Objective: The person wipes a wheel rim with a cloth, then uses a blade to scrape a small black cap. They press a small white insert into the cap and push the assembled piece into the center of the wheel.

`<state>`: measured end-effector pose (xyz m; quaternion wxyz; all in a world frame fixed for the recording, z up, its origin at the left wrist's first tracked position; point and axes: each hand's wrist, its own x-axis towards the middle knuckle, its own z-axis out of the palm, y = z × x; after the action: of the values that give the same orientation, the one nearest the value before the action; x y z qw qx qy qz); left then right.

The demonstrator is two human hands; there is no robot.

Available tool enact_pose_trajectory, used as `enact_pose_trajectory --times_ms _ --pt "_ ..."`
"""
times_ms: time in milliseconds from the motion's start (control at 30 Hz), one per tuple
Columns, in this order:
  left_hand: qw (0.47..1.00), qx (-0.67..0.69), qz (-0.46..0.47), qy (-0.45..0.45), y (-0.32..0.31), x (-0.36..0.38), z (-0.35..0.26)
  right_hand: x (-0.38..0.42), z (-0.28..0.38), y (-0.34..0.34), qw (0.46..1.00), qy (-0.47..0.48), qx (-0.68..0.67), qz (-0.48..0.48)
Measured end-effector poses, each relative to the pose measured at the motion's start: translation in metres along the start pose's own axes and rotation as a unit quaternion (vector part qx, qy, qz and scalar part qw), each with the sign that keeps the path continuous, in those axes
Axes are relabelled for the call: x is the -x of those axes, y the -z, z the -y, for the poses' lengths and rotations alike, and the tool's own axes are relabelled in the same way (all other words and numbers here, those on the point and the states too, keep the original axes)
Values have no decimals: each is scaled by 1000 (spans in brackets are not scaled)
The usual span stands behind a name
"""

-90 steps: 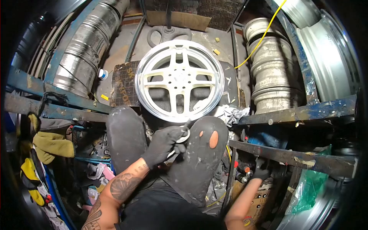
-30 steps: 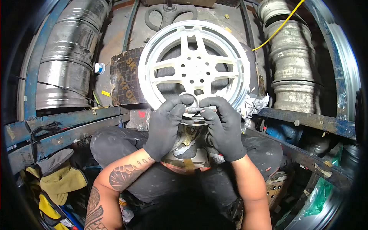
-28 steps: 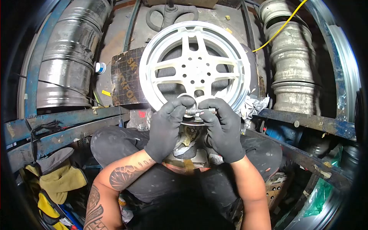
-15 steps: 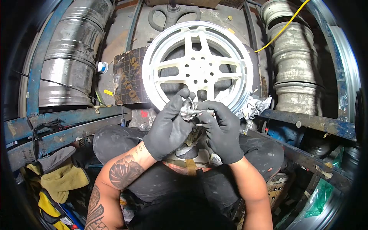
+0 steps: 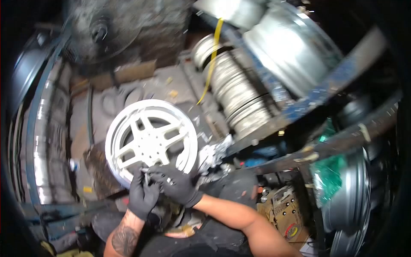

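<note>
- While both gloved hands meet low in front of the white wheel (image 5: 150, 141), the left hand (image 5: 142, 195) and right hand (image 5: 174, 185) each keep a clenched grip on a small metal part (image 5: 145, 174) — blurred, so its shape is unclear.
- Beside the wheel stand stacked bare rims (image 5: 239, 100), with a yellow cable (image 5: 210, 64) above them.

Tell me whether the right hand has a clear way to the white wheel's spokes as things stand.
Probably yes. The right hand sits at the white wheel's lower rim beside the left hand, and nothing covers the spokes just above it. Motion blur hides what the fingers pinch.
</note>
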<state>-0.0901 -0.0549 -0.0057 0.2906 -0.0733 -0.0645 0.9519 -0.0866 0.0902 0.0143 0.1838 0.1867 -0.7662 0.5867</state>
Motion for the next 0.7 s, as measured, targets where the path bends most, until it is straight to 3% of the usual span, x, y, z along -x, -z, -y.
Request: enact_pose_trajectory --times_ms 100,200,333,600,633,667,700 --pt "986 -67 -119 -100 -15 -5 15 0 -1 8 997 47 63 -10" --pt "990 -109 -50 -68 -2 -13 7 2 0 13 996 56 73 -17" --pt "987 -113 -81 -82 -29 -8 25 6 0 16 994 86 63 -18" --pt "977 -166 -82 -109 24 -6 0 9 1 16 983 147 108 6" --pt "983 -161 -40 -84 30 -5 -5 8 2 17 981 151 120 10" --pt "895 -419 0 -155 26 0 0 3 17 21 981 145 129 19" --pt "733 -646 33 -209 21 8 8 5 9 19 974 162 155 20"
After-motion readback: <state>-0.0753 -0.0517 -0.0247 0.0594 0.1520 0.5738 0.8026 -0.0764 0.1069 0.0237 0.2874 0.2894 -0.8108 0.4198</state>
